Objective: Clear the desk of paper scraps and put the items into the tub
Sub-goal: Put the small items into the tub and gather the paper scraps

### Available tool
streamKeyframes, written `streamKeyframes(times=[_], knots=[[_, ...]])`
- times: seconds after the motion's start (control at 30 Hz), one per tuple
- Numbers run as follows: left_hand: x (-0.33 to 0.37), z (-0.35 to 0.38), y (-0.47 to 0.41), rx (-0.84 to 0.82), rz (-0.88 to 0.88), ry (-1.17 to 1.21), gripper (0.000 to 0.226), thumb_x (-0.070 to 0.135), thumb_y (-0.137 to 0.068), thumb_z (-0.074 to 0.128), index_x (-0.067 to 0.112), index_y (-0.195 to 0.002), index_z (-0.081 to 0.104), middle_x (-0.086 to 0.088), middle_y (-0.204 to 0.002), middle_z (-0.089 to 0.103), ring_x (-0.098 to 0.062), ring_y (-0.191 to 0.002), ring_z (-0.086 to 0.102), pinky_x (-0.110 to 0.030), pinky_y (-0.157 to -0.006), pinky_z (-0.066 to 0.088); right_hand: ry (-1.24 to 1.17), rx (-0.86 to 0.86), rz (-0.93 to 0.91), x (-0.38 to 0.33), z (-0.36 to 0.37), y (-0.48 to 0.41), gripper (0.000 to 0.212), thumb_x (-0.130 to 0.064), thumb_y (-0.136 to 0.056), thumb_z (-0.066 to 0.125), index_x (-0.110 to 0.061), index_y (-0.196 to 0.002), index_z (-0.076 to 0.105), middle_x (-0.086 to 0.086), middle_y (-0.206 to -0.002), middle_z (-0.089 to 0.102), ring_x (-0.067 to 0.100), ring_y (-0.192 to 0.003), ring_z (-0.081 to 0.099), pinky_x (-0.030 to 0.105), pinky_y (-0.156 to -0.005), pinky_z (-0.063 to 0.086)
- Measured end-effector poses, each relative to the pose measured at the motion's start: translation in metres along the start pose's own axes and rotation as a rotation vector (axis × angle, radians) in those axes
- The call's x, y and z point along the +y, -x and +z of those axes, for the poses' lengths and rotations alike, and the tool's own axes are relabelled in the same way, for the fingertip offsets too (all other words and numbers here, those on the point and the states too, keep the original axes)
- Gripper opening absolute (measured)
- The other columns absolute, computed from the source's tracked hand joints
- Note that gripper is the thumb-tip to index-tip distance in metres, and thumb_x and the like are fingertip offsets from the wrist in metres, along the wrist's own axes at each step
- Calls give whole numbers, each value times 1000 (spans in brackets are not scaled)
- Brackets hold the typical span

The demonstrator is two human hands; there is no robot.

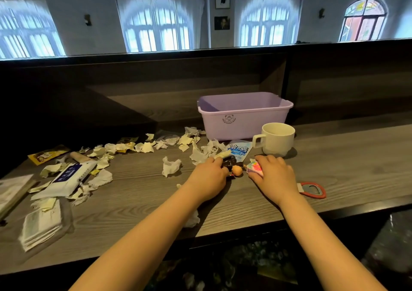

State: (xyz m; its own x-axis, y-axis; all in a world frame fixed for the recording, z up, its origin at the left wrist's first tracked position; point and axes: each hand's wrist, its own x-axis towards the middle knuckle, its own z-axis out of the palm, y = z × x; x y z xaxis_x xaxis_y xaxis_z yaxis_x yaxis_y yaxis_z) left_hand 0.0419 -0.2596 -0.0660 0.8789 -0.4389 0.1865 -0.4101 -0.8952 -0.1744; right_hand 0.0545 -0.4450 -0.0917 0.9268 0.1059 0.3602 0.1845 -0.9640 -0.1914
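Both of your 2 hands are loaded: your left hand (208, 176) curls its fingers round a small dark toy (233, 167) with an orange head, and your right hand (275, 175) closes over a pink packet (255, 167). The purple tub (245, 121) sits straight beyond both grips, its long axis across your reach. The white mug (277, 139) stands between your right hand and the tub, so your left looks freer. Both forearms reach forward, palms down; paper scraps (170, 167) lie left of your left hand.
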Motion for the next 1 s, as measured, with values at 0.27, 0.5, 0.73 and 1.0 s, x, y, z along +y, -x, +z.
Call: streamKeyframes(times=[0.27,0.5,0.73,1.0], knots=[[-13,-4,8,351,-114,236,25,28,-93,47,11,-103,63,-3,-103,46,-18,-98,42,-27,-77,38,-484,171,32,-5,-11,7,37,-28,-85,65,-13,-115,51,8,-115,56,19,-100,46,30,-74,44],[-43,-49,-10,456,-463,860,18,20,-92,53,7,-87,63,-6,-85,57,-17,-78,54,-22,-65,42,-562,211,-87,-16,-22,-16,33,-17,-85,64,-14,-115,51,5,-116,55,13,-102,45,24,-78,40],[-85,-84,-56,580,-668,1241,21,13,-91,53,16,-71,56,-2,-66,54,-12,-60,49,-20,-50,37,-535,366,-142,-37,-46,-88,32,-26,-87,64,-12,-117,60,5,-119,57,19,-109,52,24,-81,39],[-100,-81,-104,579,-746,1395,10,10,-89,58,16,-97,54,-9,-102,61,-23,-99,63,-38,-87,55,-450,366,68,-29,-50,-177,34,-29,-82,69,-9,-106,55,12,-116,51,29,-109,49,36,-82,44]])
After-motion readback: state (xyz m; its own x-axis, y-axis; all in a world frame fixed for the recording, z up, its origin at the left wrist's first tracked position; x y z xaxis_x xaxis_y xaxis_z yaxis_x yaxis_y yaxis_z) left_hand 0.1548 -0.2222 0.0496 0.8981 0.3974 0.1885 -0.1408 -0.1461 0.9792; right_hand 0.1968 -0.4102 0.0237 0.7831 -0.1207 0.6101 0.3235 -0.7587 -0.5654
